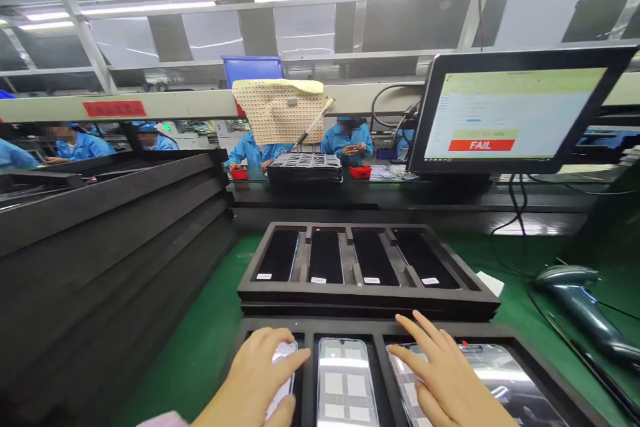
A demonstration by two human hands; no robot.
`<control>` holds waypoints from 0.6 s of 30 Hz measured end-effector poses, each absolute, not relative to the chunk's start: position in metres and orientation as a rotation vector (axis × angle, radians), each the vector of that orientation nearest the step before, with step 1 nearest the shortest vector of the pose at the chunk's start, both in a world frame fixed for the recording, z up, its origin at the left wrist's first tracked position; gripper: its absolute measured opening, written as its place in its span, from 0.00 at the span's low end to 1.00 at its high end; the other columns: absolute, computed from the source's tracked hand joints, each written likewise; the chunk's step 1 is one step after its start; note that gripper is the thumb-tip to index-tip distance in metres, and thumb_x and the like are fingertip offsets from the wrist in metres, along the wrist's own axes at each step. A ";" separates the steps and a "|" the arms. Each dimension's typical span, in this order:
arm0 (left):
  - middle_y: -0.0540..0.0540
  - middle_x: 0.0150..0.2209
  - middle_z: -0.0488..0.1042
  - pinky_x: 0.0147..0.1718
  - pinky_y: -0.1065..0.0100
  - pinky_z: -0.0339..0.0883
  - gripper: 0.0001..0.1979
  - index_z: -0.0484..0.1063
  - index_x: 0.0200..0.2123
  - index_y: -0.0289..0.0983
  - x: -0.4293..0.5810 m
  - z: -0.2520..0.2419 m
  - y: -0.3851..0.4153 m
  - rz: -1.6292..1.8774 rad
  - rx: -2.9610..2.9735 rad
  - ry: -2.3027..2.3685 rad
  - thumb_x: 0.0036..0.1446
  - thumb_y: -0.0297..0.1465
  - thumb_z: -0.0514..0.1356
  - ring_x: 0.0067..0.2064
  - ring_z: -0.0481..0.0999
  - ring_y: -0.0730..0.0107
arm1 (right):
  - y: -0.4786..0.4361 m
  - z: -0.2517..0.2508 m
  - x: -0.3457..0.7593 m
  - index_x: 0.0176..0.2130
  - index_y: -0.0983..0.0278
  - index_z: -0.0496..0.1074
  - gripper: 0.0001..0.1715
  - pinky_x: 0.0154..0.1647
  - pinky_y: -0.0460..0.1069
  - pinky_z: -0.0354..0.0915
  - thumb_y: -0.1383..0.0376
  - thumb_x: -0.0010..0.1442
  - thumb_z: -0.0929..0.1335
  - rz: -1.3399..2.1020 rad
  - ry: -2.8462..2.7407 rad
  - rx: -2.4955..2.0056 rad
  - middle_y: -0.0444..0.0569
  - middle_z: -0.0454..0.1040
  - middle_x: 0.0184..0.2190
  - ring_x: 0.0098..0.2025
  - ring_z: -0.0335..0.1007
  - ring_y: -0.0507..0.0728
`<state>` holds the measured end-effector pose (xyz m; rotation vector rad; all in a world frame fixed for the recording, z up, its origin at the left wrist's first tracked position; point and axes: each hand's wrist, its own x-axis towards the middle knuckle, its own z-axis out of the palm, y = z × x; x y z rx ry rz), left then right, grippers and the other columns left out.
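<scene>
My left hand hovers over or rests on a smartphone in the left compartment of the near black foam tray. Its index finger and thumb are apart, with the tip of the index finger over the divider; whether it presses on the phone is unclear. A second smartphone lies face up in the compartment between my hands, its screen lit with pale squares. Over another lit phone on the right, my right hand has its fingers spread, two tips reaching the tray's far rim.
Behind stands another foam tray with several dark phones. Stacked black trays rise on the left. A barcode scanner with cable lies right, below a monitor reading FAIL. Co-workers in blue sit across the line.
</scene>
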<state>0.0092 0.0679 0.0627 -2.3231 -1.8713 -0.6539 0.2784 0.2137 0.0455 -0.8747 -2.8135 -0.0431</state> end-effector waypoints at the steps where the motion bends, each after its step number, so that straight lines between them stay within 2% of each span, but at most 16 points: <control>1: 0.48 0.51 0.58 0.49 0.60 0.63 0.27 0.58 0.53 0.51 0.015 0.069 0.077 -0.488 -2.313 -2.105 0.50 0.23 0.46 0.52 0.60 0.62 | 0.214 0.045 0.279 0.50 0.58 0.70 0.27 0.50 0.69 0.60 0.71 0.52 0.59 -0.047 -2.811 -0.871 0.56 0.58 0.59 0.60 0.51 0.71; 3: 0.45 0.49 0.58 0.51 0.54 0.61 0.27 0.61 0.50 0.48 0.027 0.078 0.091 -0.333 -2.335 -2.276 0.48 0.20 0.50 0.52 0.59 0.58 | 0.215 0.044 0.279 0.50 0.57 0.70 0.27 0.50 0.69 0.61 0.71 0.51 0.60 -0.047 -2.792 -0.883 0.55 0.59 0.59 0.60 0.52 0.71; 7: 0.43 0.47 0.58 0.51 0.48 0.57 0.23 0.64 0.48 0.44 0.044 0.078 0.104 -0.283 -2.335 -2.344 0.49 0.21 0.51 0.50 0.58 0.56 | 0.215 0.043 0.279 0.50 0.56 0.70 0.26 0.52 0.67 0.60 0.71 0.53 0.59 -0.031 -2.760 -0.897 0.53 0.59 0.59 0.61 0.50 0.68; 13: 0.43 0.47 0.58 0.51 0.48 0.54 0.22 0.64 0.49 0.43 0.049 0.073 0.106 -0.233 -2.323 -2.407 0.49 0.23 0.51 0.51 0.56 0.55 | 0.216 0.043 0.276 0.49 0.56 0.70 0.26 0.52 0.69 0.57 0.71 0.52 0.60 0.031 -2.786 -0.904 0.53 0.58 0.59 0.61 0.48 0.70; 18: 0.42 0.45 0.59 0.51 0.47 0.54 0.20 0.65 0.48 0.42 0.050 0.081 0.102 -0.122 -2.341 -2.430 0.50 0.23 0.52 0.49 0.58 0.55 | 0.212 0.051 0.275 0.44 0.56 0.73 0.25 0.50 0.70 0.58 0.72 0.48 0.61 0.004 -2.873 -0.891 0.55 0.60 0.58 0.60 0.51 0.72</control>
